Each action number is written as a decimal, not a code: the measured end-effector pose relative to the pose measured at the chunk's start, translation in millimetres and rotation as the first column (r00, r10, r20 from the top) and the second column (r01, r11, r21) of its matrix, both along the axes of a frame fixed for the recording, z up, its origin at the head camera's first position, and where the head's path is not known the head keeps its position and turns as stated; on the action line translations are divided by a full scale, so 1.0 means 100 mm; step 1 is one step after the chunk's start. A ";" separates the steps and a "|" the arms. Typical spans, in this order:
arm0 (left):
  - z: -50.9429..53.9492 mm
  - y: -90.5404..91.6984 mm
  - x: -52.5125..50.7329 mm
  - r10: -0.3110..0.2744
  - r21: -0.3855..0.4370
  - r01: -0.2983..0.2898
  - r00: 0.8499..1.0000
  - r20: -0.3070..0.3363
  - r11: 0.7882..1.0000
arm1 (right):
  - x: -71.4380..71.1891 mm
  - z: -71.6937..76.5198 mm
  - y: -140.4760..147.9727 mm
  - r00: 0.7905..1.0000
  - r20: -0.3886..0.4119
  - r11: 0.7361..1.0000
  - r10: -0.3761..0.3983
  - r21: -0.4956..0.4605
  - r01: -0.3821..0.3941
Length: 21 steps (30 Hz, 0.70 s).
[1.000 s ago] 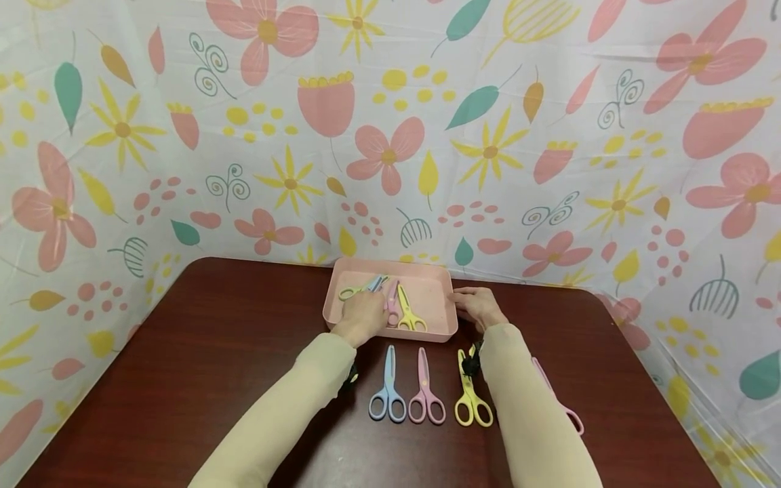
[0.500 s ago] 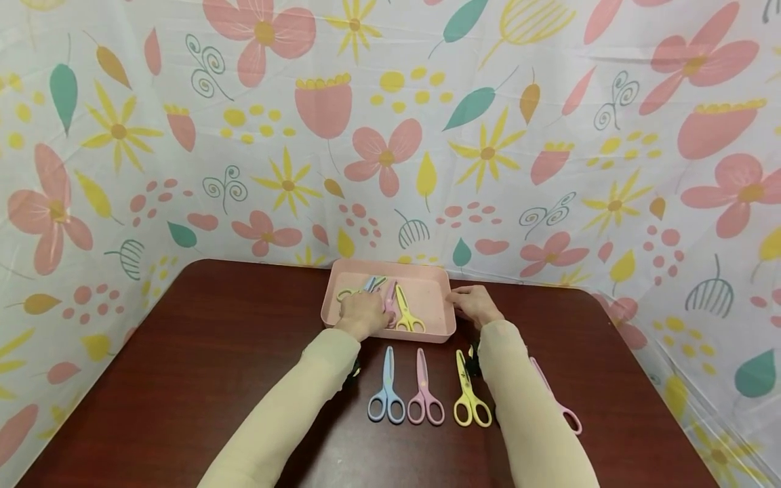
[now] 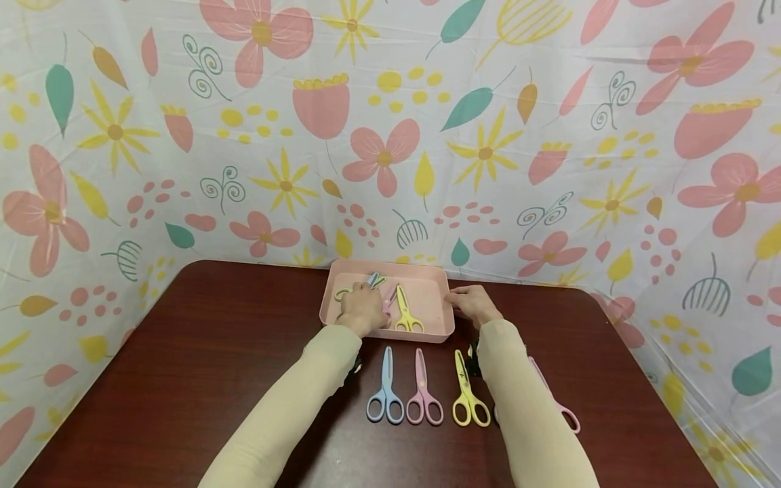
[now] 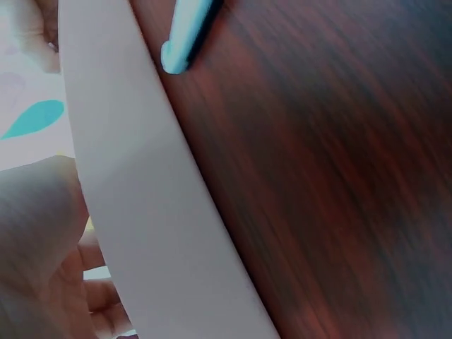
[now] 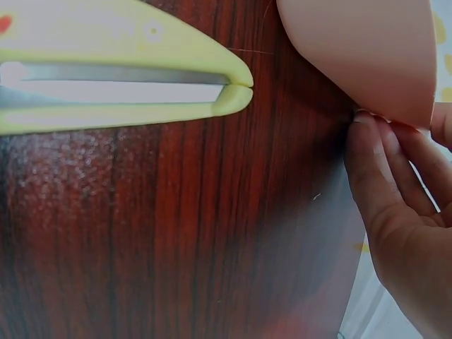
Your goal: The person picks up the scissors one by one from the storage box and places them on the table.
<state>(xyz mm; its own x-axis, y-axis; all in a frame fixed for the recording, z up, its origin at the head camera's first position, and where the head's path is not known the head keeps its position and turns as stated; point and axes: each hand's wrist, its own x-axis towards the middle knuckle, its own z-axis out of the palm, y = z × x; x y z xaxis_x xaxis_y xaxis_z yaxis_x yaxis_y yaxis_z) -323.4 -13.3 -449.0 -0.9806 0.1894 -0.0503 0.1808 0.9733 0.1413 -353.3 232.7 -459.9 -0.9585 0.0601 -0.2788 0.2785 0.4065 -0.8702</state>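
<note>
My left hand (image 3: 361,310) reaches into a pink tray (image 3: 415,335), over the small scissors there. Its fingertips are hidden in the head view; the left wrist view shows curled fingers behind the tray wall (image 4: 134,169), but not clearly what they hold. Around that hand lie yellow scissors (image 3: 404,305), pink scissors (image 3: 388,298), a blue pair (image 3: 371,278) and a green handle loop (image 3: 337,296). My right hand (image 3: 474,304) grips the tray's right side, with fingers under the wall and another at the rim in the right wrist view.
In front of the tray, blue scissors (image 3: 387,388), pink scissors (image 3: 421,385) and yellow scissors (image 3: 464,386) lie in a row, tips away from me. My right sleeve (image 3: 531,407) partly covers another pink pair (image 3: 539,371). A flower-patterned curtain (image 3: 390,135) hangs behind the table.
The left hand shifts slightly among the scissors in the tray, and the blue pair beside it moves a little. The right hand keeps its place at the tray's side.
</note>
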 end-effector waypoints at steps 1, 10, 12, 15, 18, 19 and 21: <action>0.00 0.00 0.00 0.000 -0.003 0.000 1.000 -0.013 1.000 | 0.00 0.00 0.00 1.000 -0.001 1.000 0.001 -0.001 -0.001; 0.03 0.00 0.02 0.009 0.009 -0.009 0.999 -0.041 1.000 | 0.03 0.03 0.00 1.000 -0.007 0.999 0.009 0.038 -0.009; 0.06 -0.01 0.02 0.014 0.015 -0.014 0.999 -0.033 1.000 | 0.02 0.03 0.00 1.000 -0.007 0.999 0.014 0.041 -0.014; 0.12 -0.04 0.04 0.016 0.009 -0.016 1.000 -0.014 1.000 | 0.02 0.03 0.00 1.000 -0.003 0.999 0.017 0.037 -0.017; 0.20 -0.08 0.06 0.019 0.014 -0.019 1.000 0.010 1.000 | 0.01 0.04 0.01 1.000 0.006 1.000 0.011 0.026 -0.011; 0.22 -0.09 0.07 0.018 0.018 -0.018 1.000 0.018 1.000 | 0.01 0.04 0.01 1.000 0.011 1.000 0.009 0.026 -0.010; 0.27 -0.12 0.09 0.019 0.029 -0.020 0.999 0.031 0.999 | 0.01 0.04 0.01 1.000 0.022 1.000 0.006 0.015 -0.006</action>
